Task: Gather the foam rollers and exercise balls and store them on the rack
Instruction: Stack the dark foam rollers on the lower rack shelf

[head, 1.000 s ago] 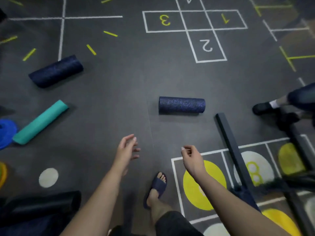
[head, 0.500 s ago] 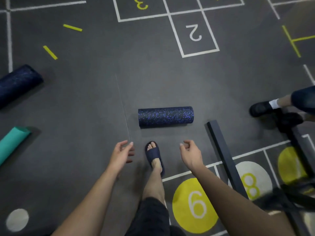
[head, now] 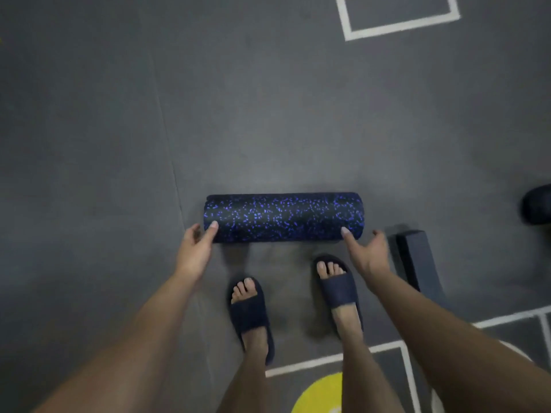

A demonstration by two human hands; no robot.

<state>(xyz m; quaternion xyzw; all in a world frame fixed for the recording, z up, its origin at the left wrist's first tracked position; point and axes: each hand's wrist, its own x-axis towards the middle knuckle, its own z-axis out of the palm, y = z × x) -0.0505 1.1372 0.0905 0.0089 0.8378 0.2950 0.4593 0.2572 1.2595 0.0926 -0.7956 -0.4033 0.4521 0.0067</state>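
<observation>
A black foam roller with blue speckles [head: 283, 217] lies crosswise on the dark gym floor, straight ahead of my feet. My left hand [head: 195, 251] is at its left end, fingers spread, with a fingertip touching the roller's near edge. At the right end, my right hand [head: 368, 253] is also spread, one finger resting on the roller. Neither hand has closed around it. No rack or exercise balls are in view.
A dark metal bar [head: 416, 257] lies on the floor just right of my right hand. My two feet in dark slides [head: 338, 290] stand close behind the roller. Another person's dark shoe [head: 538, 204] shows at the right edge. White lines and a yellow circle [head: 322, 394] mark the floor.
I have stepped up to the speckled roller and bent down. Both hands moved forward from mid-air to its two ends and now touch it. The other rollers have left the view.
</observation>
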